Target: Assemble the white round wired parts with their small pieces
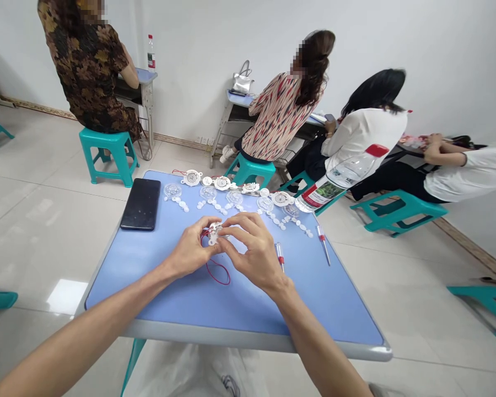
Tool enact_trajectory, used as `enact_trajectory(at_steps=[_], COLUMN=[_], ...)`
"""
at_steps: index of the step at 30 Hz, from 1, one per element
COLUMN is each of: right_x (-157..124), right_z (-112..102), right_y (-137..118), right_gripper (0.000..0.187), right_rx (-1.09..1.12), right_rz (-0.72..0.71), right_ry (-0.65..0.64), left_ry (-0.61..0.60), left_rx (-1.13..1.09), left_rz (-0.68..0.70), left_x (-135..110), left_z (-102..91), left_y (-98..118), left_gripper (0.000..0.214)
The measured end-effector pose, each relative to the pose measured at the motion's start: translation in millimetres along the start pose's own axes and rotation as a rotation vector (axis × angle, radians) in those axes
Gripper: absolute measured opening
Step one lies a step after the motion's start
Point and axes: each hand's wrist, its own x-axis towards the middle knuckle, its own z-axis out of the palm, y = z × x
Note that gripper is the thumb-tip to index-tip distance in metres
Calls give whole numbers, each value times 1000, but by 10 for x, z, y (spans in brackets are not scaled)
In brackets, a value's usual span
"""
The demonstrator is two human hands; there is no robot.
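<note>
Workpiece: white plastic assembly [214, 233], gripped between both hands, its red wire [217, 271] looping down onto the blue table [215, 309].
Left hand [189, 248]: fingers curled, pinching the assembly's left side.
Right hand [252, 251]: nearly closed, fingertips holding its right side.
Nearest tool: screwdriver [280, 256], just beside right hand.

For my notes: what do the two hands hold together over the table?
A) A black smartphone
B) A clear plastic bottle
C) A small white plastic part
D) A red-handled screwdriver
C. The left hand and right hand pinch the small white plastic part between their fingertips, above the blue table, with a red wire looping below.
</note>
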Motion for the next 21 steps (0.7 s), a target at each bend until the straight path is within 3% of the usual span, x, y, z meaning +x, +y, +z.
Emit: enact_trajectory(at_steps=[15,21], right_x=[2,6], right_z=[46,-23], right_y=[10,42], right_gripper=[13,13], right_rx=[57,98], right_rz=[40,39], right_ry=[-10,7], left_ry=[-16,8], left_rx=[-28,-119], left_rz=[20,-51], left_x=[9,22], left_z=[-14,-26], left_y=[-1,-18], left_gripper=[41,47])
